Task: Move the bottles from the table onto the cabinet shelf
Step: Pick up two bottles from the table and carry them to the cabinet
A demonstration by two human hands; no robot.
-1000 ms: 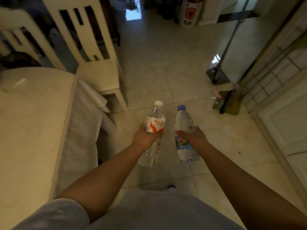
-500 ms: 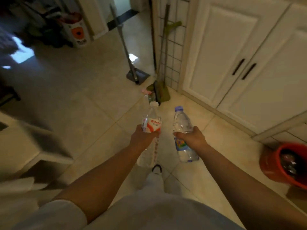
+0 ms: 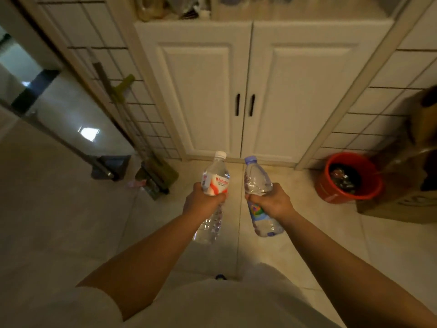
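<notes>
Head view: we hold our left hand (image 3: 202,202) curled round a clear white-capped plastic bottle (image 3: 214,185). Our right hand (image 3: 272,201) grips a clear blue-capped plastic bottle (image 3: 256,183), near the white double-door cabinet (image 3: 203,91).

- One head-worn camera only, wide-angle, looking forward and steeply down
- It faces the closed cabinet doors (image 3: 243,91) squarely, seemingly from close by
- Floor (image 3: 71,221) fills the lower frame, edges bent

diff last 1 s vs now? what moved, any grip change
The person turned from the table toward the white cabinet, now straight ahead, doors shut. No grip change: left hand holds the white-capped bottle, right hand the blue-capped bottle, both upright.
</notes>
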